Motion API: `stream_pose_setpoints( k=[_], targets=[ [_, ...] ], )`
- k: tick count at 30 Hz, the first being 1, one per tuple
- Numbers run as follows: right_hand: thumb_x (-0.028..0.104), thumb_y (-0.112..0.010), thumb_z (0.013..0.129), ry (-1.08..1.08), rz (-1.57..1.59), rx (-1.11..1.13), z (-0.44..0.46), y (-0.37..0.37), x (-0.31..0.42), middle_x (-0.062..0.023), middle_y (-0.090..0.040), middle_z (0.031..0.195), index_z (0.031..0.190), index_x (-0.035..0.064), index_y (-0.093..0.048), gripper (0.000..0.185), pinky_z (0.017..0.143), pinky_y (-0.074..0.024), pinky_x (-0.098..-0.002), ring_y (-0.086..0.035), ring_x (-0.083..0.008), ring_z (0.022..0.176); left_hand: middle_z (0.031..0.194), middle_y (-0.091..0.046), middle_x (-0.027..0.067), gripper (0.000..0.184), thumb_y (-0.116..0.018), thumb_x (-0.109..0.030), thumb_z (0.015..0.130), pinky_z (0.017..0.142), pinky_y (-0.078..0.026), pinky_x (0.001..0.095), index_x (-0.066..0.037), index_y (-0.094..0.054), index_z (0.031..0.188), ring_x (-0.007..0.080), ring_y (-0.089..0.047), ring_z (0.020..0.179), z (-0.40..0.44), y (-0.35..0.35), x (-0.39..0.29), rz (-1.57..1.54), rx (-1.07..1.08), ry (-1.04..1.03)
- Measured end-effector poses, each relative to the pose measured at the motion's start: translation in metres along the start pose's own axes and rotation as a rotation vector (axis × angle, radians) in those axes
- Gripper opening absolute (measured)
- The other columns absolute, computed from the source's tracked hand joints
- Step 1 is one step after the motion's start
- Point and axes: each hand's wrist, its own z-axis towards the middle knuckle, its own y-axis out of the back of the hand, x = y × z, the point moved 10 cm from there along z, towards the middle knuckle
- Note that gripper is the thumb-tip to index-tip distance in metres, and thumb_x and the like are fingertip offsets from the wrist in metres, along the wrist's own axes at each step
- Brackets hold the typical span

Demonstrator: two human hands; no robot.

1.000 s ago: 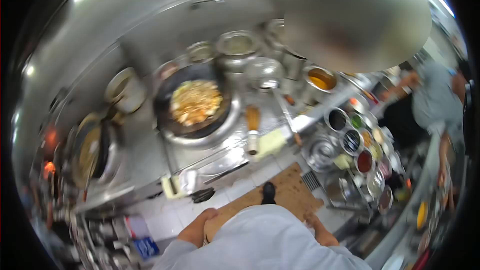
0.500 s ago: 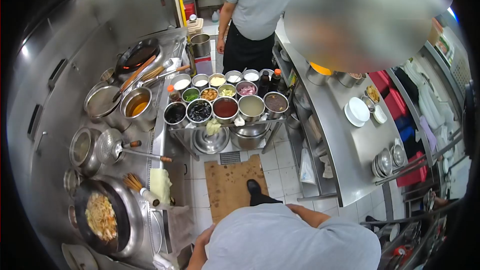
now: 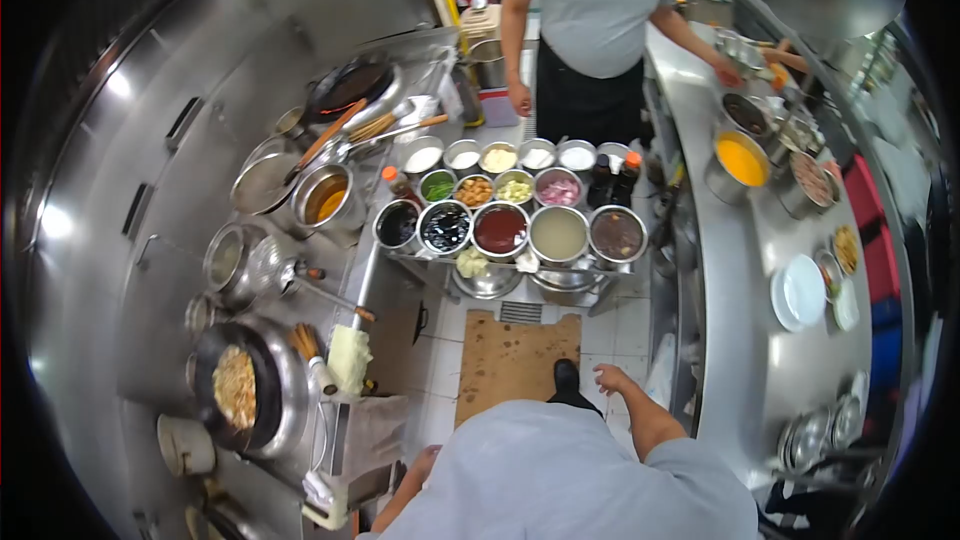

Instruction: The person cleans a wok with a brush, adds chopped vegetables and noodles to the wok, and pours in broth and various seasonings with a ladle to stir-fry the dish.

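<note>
My right hand (image 3: pixel 612 380) is held out in front of my body, above the floor beside the right counter. Its fingers are apart with nothing in them. My left hand (image 3: pixel 425 462) hangs low by my left side, near the front edge of the stove; its fingers are mostly hidden. Left of it, a black wok (image 3: pixel 268 395) holds cooked noodles (image 3: pixel 234 387). A bamboo brush (image 3: pixel 307 345) and a folded pale cloth (image 3: pixel 349 360) lie beside the wok. Ahead stands a rack of metal pots with sauces, among them a red sauce (image 3: pixel 500 229) and a pale liquid (image 3: pixel 559 233).
A co-worker (image 3: pixel 592 20) stands beyond the rack, one arm over the right counter (image 3: pixel 735 310). On that counter are white plates (image 3: pixel 797 293), a pot of orange liquid (image 3: pixel 740 160) and stacked metal bowls (image 3: pixel 806 438). A cardboard mat (image 3: pixel 515 360) covers the floor.
My view has shifted, so the rack and stove appear further right. My right hand has come forward from beside my body. The co-worker's arm now reaches over the right counter.
</note>
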Motion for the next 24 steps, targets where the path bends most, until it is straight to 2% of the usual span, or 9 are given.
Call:
stream_pose_setpoints(
  k=[4,8,11,12,14,18,19,20,24],
  targets=[
    [0.009,-0.059,0.084,0.002,0.006,0.083,0.038,0.014,0.032,-0.0145,-0.067,0.1,0.138,0.0154,-0.047,0.056,0.059,-0.0585,-0.043,-0.07,-0.0257,0.075,0.091,-0.069,0.0074,0.038,-0.06,-0.029,0.092,0.064,-0.05,0.0264,-0.004,-0.062,0.121,0.0115,-0.061,0.077,-0.013,-0.002,-0.044,-0.203,-0.048,0.248],
    [0.012,-0.057,0.086,-0.023,-0.163,0.225,0.058,0.012,0.058,-0.0145,-0.067,0.1,0.139,0.0157,-0.045,0.055,0.059,-0.0586,-0.0427,-0.069,-0.0254,0.078,0.095,-0.067,0.0062,0.04,-0.059,-0.029,0.093,0.07,-0.051,0.0279,-0.006,-0.059,0.125,0.0119,-0.061,0.083,-0.031,-0.004,-0.118,-0.258,-0.242,0.275],
    [0.017,-0.058,0.089,0.006,-0.49,0.342,0.064,0.002,0.091,-0.0147,-0.067,0.101,0.141,0.0162,-0.043,0.054,0.061,-0.0591,-0.0419,-0.069,-0.0237,0.08,0.109,-0.066,0.0055,0.044,-0.058,-0.032,0.093,0.076,-0.051,0.0321,-0.008,-0.056,0.131,0.0127,-0.061,0.089,-0.024,-0.015,-0.12,-0.386,-0.178,0.2],
    [0.021,-0.059,0.09,0.076,-0.549,0.401,0.063,-0.007,0.111,-0.0145,-0.067,0.101,0.141,0.0161,-0.044,0.054,0.061,-0.0589,-0.0401,-0.068,-0.0223,0.079,0.113,-0.065,0.0038,0.047,-0.056,-0.035,0.094,0.078,-0.051,0.033,-0.011,-0.054,0.134,0.0127,-0.061,0.091,-0.026,-0.032,-0.146,-0.359,0.013,0.142],
    [0.025,-0.06,0.091,0.14,-0.627,0.453,0.058,-0.022,0.152,-0.0143,-0.067,0.102,0.141,0.0159,-0.044,0.053,0.062,-0.0586,-0.0384,-0.068,-0.0208,0.078,0.118,-0.064,0.0015,0.05,-0.054,-0.038,0.095,0.081,-0.05,0.0337,-0.013,-0.051,0.138,0.0124,-0.06,0.093,-0.024,-0.061,-0.156,-0.319,0.313,0.068],
    [0.031,-0.06,0.091,0.918,-0.815,0.342,0.036,-0.077,0.276,-0.0166,-0.068,0.106,0.136,0.0112,-0.05,0.05,0.079,-0.0529,-0.041,-0.066,-0.0305,0.093,0.12,-0.064,-0.0006,0.051,-0.052,-0.041,0.096,0.082,-0.049,0.0328,-0.015,-0.049,0.14,0.0115,-0.059,0.095,0.031,-0.085,-0.012,-0.29,0.533,0.414],
    [0.031,-0.06,0.09,0.876,-0.787,0.335,0.011,-0.08,0.311,-0.0165,-0.067,0.107,0.134,0.0101,-0.052,0.049,0.083,-0.0513,-0.041,-0.065,-0.0322,0.097,0.121,-0.063,-0.0011,0.052,-0.051,-0.042,0.096,0.083,-0.049,0.0325,-0.016,-0.049,0.141,0.0113,-0.059,0.095,0.045,-0.08,-0.003,-0.277,0.556,0.441],
    [0.03,-0.06,0.09,0.833,-0.759,0.329,-0.036,-0.076,0.367,-0.0165,-0.067,0.108,0.132,0.009,-0.053,0.048,0.087,-0.0496,-0.041,-0.064,-0.0339,0.101,0.111,-0.066,-0.0036,0.052,-0.049,-0.044,0.096,0.079,-0.05,0.0317,-0.017,-0.049,0.141,0.011,-0.059,0.092,0.032,-0.03,-0.092,-0.048,0.484,0.254],
    [0.023,-0.06,0.09,0.855,-0.688,0.294,-0.095,-0.059,0.491,-0.015,-0.068,0.107,0.128,0.0091,-0.056,0.041,0.085,-0.0508,-0.0386,-0.066,-0.0304,0.098,0.099,-0.067,-0.0003,0.046,-0.051,-0.037,0.096,0.069,-0.051,0.0321,-0.014,-0.053,0.136,0.0117,-0.06,0.083,0.073,0.007,-0.108,0.056,0.399,0.133]
  ],
)
